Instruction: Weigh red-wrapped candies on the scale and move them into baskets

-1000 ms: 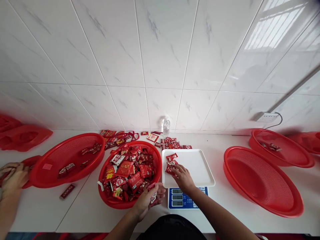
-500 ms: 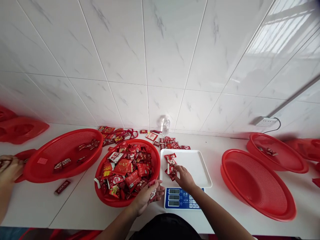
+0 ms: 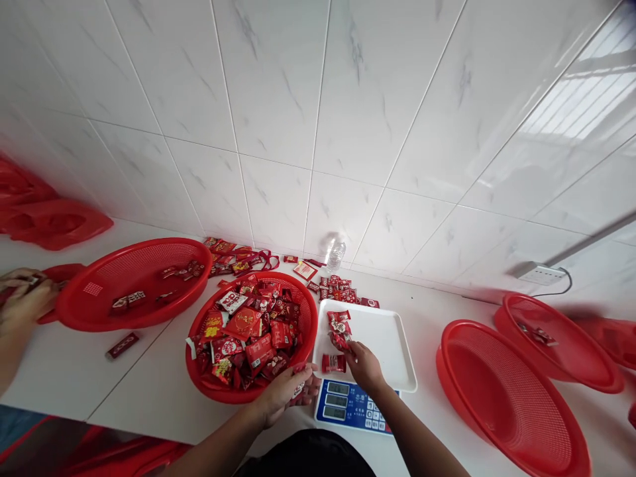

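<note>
My left hand (image 3: 278,396) is curled, palm up, around a red snack packet (image 3: 299,387) by the near right rim of a red basket (image 3: 315,331). Red and patterned snack packets (image 3: 246,322) fill that basket. Over the white tray (image 3: 387,338) of a digital scale (image 3: 342,405), my right hand (image 3: 366,366) pinches another red snack packet (image 3: 341,340) between its fingertips. More red packets (image 3: 338,318) lie at the tray's left side, and a single packet (image 3: 334,363) rests just left of my right hand. The scale's digits are too small to read.
A shallow red basket (image 3: 74,311) with a few packets stands left, where a co-worker's hands (image 3: 27,301) are. Two red baskets (image 3: 442,371) (image 3: 507,301) stand right. Loose packets (image 3: 342,290), a clear plastic bottle (image 3: 336,254) and a power strip (image 3: 539,272) lie along the wall.
My right hand has shifted slightly down, and a single packet now lies apart on the tray near it. My left hand keeps its packet by the basket rim. The view has tilted.
</note>
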Action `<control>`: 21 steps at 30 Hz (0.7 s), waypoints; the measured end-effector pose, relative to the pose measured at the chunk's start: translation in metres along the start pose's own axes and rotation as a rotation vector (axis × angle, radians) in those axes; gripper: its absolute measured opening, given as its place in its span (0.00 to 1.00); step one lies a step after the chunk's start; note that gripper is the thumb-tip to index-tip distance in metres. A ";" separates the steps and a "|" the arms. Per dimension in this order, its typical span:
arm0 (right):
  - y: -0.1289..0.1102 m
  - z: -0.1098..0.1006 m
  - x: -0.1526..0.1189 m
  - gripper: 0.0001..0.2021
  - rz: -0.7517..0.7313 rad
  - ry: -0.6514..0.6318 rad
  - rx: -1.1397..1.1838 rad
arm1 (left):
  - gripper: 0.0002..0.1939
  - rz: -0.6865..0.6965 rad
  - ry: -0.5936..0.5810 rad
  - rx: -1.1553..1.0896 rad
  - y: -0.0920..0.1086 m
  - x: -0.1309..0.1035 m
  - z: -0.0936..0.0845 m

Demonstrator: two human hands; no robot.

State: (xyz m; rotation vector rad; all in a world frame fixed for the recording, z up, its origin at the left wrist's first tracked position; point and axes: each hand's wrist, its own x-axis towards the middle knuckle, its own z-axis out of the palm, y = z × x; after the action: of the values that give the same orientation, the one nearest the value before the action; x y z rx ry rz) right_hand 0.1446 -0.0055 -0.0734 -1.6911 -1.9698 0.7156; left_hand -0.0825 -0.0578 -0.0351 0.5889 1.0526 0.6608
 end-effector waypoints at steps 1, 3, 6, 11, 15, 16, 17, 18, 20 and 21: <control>0.002 -0.001 0.000 0.15 0.001 0.018 0.010 | 0.26 0.002 0.000 -0.006 0.000 0.000 0.000; 0.009 -0.005 0.001 0.18 0.016 0.082 0.038 | 0.26 0.007 0.001 -0.022 0.000 0.000 -0.002; 0.022 -0.010 0.004 0.19 0.065 0.203 0.063 | 0.27 0.006 0.007 -0.028 0.000 0.001 -0.004; 0.034 -0.016 0.004 0.19 0.062 0.162 -0.007 | 0.28 -0.033 -0.020 0.003 0.002 0.002 0.000; 0.024 -0.018 0.004 0.26 -0.094 0.079 -0.123 | 0.28 -0.102 -0.042 0.045 0.004 0.004 0.015; 0.020 -0.018 0.006 0.28 -0.120 0.070 -0.143 | 0.28 -0.121 -0.046 0.064 0.005 0.006 0.020; 0.016 -0.017 0.010 0.29 -0.130 0.062 -0.153 | 0.28 -0.143 -0.048 0.082 0.005 0.010 0.025; 0.012 -0.017 0.015 0.29 -0.129 0.045 -0.164 | 0.28 -0.165 -0.047 0.095 0.006 0.014 0.031; 0.004 -0.017 0.029 0.30 -0.107 -0.023 -0.193 | 0.28 -0.198 -0.032 0.108 0.006 0.024 0.041; 0.000 -0.016 0.037 0.30 -0.087 -0.068 -0.209 | 0.27 -0.205 -0.025 0.110 0.006 0.029 0.045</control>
State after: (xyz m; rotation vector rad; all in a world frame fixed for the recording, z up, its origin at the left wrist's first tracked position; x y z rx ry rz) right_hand 0.1495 0.0328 -0.0613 -1.7047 -2.2176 0.5586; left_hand -0.0323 -0.0382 -0.0310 0.5736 1.1144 0.4169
